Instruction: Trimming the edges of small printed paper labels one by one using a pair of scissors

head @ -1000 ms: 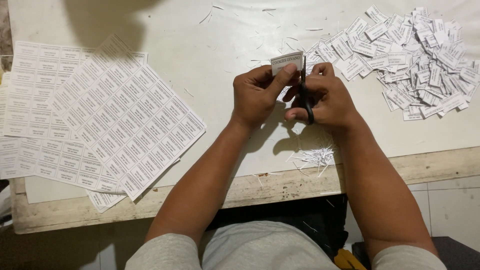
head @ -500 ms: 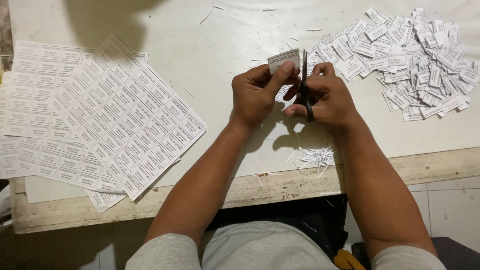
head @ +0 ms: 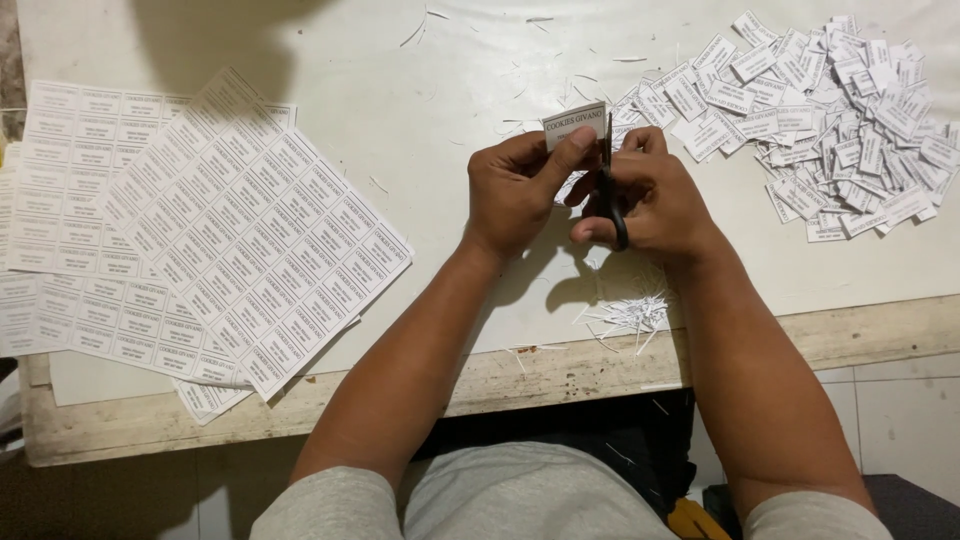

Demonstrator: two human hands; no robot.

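label (head: 572,122) sits up in the air over the bench (head: 450,90), near the middle of the head view. it is a small white paper slip with dark print. the left hand (head: 520,190) has its fingers (head: 570,150) closed on the label, thumb in front, pinching its lower edge. the right hand (head: 655,195) is just beside the left one, touching it. its fingers are closed through the black handle of the scissors (head: 608,185). the thin blades point up and sit at the right edge of the label. you cannot tell how far apart the blades are.

to the right on the bench lies a big pile (head: 830,120) of cut labels, well apart from the hands. to the left lie flat sheets (head: 230,230) of uncut labels, some on top of others. a small heap of thin paper strips (head: 630,315) lies near the front edge of the bench, under the right wrist. more tiny scraps are dotted at the top.
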